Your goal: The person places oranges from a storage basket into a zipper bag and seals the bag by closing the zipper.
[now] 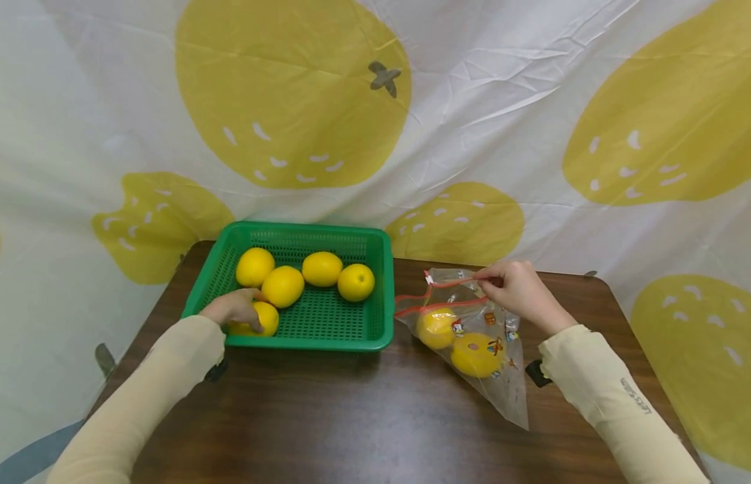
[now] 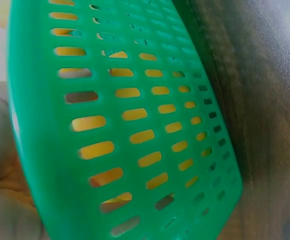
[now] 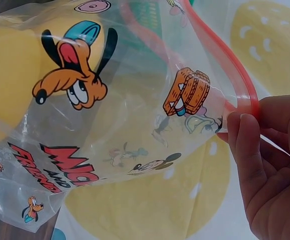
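Your left hand [image 1: 234, 308] curls around a lemon [image 1: 261, 318] at the near-left corner of the green basket [image 1: 351, 336]. Your right hand [image 1: 517, 290] pinches the red zip edge of the cartoon-printed plastic bag [image 1: 496, 376], lying on the table [image 1: 351, 417] with two lemons inside.

Left hand [image 1: 234, 308] grips a yellow lemon [image 1: 261, 318] in the green plastic basket [image 1: 384, 296]; right hand [image 1: 519, 290] pinches the clear zip bag [image 1: 472, 336] nearby

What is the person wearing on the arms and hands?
Both arms wear long, snug, cream-coloured sleeves that end at the wrist. The right sleeve bears a short line of small dark lettering. A dark strap shows under each wrist. The left hand and right hand are bare.
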The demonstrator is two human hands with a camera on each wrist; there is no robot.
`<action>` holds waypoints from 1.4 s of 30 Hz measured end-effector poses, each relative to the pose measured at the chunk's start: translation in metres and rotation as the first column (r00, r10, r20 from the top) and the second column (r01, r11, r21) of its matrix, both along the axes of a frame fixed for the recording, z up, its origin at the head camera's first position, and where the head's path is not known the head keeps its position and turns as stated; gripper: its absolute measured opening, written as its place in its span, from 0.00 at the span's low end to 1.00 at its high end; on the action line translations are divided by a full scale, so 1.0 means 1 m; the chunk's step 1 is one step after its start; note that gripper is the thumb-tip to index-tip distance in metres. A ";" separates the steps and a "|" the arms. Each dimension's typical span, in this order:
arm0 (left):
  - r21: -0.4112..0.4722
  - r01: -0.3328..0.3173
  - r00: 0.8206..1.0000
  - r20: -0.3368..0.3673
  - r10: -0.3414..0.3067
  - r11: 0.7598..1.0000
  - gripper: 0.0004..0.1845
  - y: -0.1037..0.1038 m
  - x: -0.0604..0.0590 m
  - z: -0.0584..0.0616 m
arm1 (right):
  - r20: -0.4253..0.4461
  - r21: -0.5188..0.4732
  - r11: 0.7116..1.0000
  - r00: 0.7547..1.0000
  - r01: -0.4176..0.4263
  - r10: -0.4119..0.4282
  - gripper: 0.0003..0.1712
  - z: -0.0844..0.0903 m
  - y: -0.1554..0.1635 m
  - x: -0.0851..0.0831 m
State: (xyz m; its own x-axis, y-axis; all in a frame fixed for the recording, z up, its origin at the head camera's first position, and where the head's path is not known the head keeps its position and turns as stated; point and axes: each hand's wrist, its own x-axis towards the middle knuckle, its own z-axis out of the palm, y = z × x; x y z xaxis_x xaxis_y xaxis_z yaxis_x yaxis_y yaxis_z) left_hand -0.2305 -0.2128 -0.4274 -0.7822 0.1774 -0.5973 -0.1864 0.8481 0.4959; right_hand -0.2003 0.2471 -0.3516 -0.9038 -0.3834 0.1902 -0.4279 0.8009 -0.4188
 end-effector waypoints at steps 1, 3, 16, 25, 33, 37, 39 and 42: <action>0.005 -0.005 1.000 0.003 0.005 1.000 0.41 0.000 0.000 0.000 | -0.003 0.001 1.000 1.000 0.002 -0.002 0.09 0.000 0.000 0.000; 0.015 -0.017 1.000 0.011 0.016 1.000 0.41 0.001 0.001 0.000 | -0.004 0.002 1.000 1.000 0.002 -0.002 0.09 0.000 0.000 0.000; 0.011 -0.023 1.000 0.006 0.023 1.000 0.40 0.000 0.002 -0.001 | 0.012 -0.005 1.000 1.000 0.002 -0.002 0.10 -0.001 -0.001 0.000; 0.033 -0.024 1.000 -0.001 0.024 0.999 0.38 -0.001 0.001 -0.001 | 0.022 -0.001 1.000 1.000 0.004 -0.004 0.10 0.000 0.000 0.001; 0.087 -0.004 1.000 -0.017 0.006 0.996 0.38 -0.002 0.001 0.005 | 0.015 -0.004 1.000 1.000 -0.001 0.001 0.10 0.000 0.000 0.001; 0.109 0.007 1.000 -0.026 -0.004 0.994 0.38 -0.001 0.002 0.012 | 0.022 -0.002 1.000 1.000 -0.001 0.001 0.10 0.000 -0.001 0.001; 0.115 0.013 0.999 -0.031 -0.010 0.993 0.38 0.000 0.003 0.014 | 0.023 -0.006 1.000 1.000 -0.001 0.001 0.10 0.000 -0.002 0.000; 0.118 0.029 0.999 -0.046 -0.024 0.993 0.37 0.002 0.004 0.017 | 0.017 -0.013 1.000 1.000 -0.005 0.006 0.10 0.000 -0.002 0.000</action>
State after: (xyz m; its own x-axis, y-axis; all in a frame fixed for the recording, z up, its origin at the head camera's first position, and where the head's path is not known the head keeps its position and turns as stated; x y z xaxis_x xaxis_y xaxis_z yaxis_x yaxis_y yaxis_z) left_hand -0.2265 -0.2103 -0.4101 -0.8016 0.2662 -0.5353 -0.1400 0.7869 0.6010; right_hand -0.2005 0.2448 -0.3519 -0.9048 -0.3859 0.1802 -0.4251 0.7929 -0.4366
